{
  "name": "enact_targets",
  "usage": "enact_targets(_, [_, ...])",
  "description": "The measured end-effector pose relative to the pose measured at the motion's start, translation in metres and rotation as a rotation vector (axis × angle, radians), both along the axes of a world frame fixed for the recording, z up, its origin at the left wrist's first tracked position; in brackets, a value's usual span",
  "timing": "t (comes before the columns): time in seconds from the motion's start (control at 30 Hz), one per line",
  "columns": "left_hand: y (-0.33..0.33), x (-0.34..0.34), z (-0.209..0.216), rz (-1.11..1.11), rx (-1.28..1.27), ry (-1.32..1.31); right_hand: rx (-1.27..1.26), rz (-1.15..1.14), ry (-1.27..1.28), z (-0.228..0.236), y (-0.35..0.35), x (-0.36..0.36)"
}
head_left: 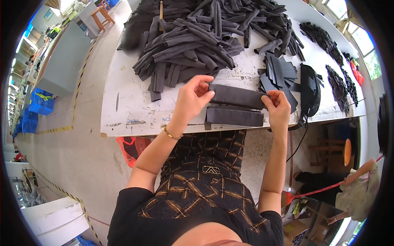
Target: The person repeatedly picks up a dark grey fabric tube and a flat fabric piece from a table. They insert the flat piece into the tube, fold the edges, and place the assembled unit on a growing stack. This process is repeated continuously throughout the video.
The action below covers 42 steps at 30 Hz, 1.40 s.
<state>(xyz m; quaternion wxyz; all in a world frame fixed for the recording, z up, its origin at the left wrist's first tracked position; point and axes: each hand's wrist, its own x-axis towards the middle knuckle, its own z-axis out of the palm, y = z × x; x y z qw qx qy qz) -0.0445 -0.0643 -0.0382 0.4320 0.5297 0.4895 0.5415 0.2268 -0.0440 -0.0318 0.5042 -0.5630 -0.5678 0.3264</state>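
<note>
A dark grey fabric strip [237, 96] is stretched flat between my two hands, just over the table's near side. At its left end, my left hand [196, 92] pinches the edge with thumb and fingers. My right hand [276, 103] grips the opposite end, thumb on top. Nearer to me lies a second grey fabric strip [234, 117], flat along the table's front edge. Beyond my hands rises a big heap of similar grey fabric strips [188, 45], many of them folded or curled lengthwise.
The white table [123, 106] has a worn top. Right of my hands lie a stack of flat dark pieces [280, 73] and a black mesh pouch [310, 90] with a strap. Black bundles [324, 41] line the far right. A person [361, 188] is at the lower right; a red bag [133, 148] is below the table.
</note>
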Motion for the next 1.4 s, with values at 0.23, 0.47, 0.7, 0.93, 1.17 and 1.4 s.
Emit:
enact_targets(0.23, [0.002, 0.008, -0.019, 0.089, 0.155, 0.438, 0.016, -0.053, -0.149, -0.028, 0.009, -0.003])
enact_targets(0.47, [0.013, 0.014, -0.007, 0.132, 0.466, 0.812, -0.013, -0.060, -0.300, -0.028, 0.019, -0.003])
enact_targets(0.7, [0.041, 0.029, -0.028, -0.332, 0.513, 0.911, 0.092, -0.006, -0.673, -0.028, 0.026, -0.002])
enact_targets(0.93, [0.030, 0.042, -0.026, -0.323, 0.505, 1.246, 0.317, 0.323, -1.070, -0.021, 0.003, -0.034])
enact_targets(1.17, [0.010, 0.048, -0.065, -0.192, 0.535, 1.145, 0.209, 0.449, -1.016, -0.049, 0.008, -0.031])
enact_targets(1.4, [0.012, 0.045, -0.061, -0.198, 0.527, 1.092, 0.195, 0.466, -1.066, -0.044, 0.011, -0.032])
